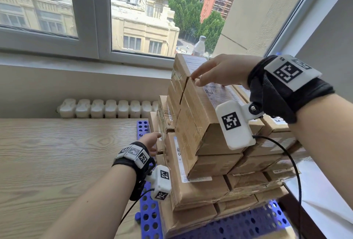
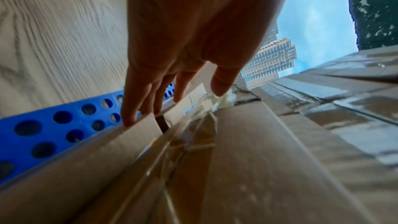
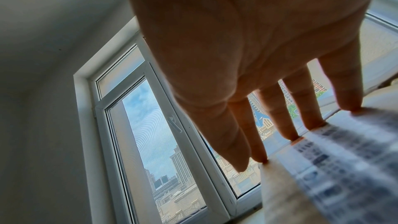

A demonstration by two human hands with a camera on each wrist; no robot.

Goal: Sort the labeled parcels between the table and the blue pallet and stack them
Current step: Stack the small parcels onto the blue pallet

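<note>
Brown cardboard parcels are stacked several layers high on the blue pallet (image 1: 149,217) at the right. The top parcel (image 1: 202,116) carries a white label. My right hand (image 1: 196,79) lies on it with straight fingers, their tips at its far edge. The right wrist view shows the fingertips (image 3: 310,125) touching the labelled top (image 3: 344,168). My left hand (image 1: 152,141) is low at the stack's left side. Its straight fingers (image 2: 129,118) touch the edge of a low parcel (image 2: 129,142) beside the pallet rim (image 2: 53,125). Neither hand grips anything.
The wooden table (image 1: 57,152) spreads to the left of the pallet. A white radiator (image 1: 107,108) runs under the window behind it. A plastic bottle (image 1: 199,46) stands on the sill behind the stack. A wall and ledge (image 1: 324,191) close the right side.
</note>
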